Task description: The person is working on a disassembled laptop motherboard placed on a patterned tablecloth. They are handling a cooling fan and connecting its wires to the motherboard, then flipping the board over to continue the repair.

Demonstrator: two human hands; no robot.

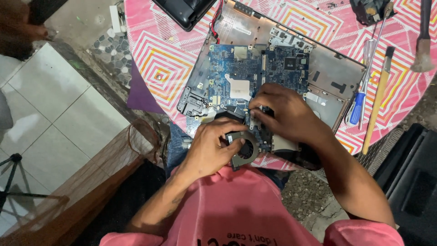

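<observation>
Both hands (214, 146) (284, 114) on cooling fan (243, 152), motherboard (255, 68), screwdriver (357, 107) alongside.

Cooling fan (244, 152) lies under left hand (209, 148); motherboard (248, 68) beyond it; right hand (284, 114) alongside; screwdriver (362, 91) farther right.

— What is the person wearing?
— A pink short-sleeved shirt (236, 209) with dark print across the chest, cut off by the picture's lower edge.
— And the arms?
— Bare from the sleeves down. The left hand (210, 148) and the right hand (284, 114) are bare too, without gloves, rings or a watch.
</observation>
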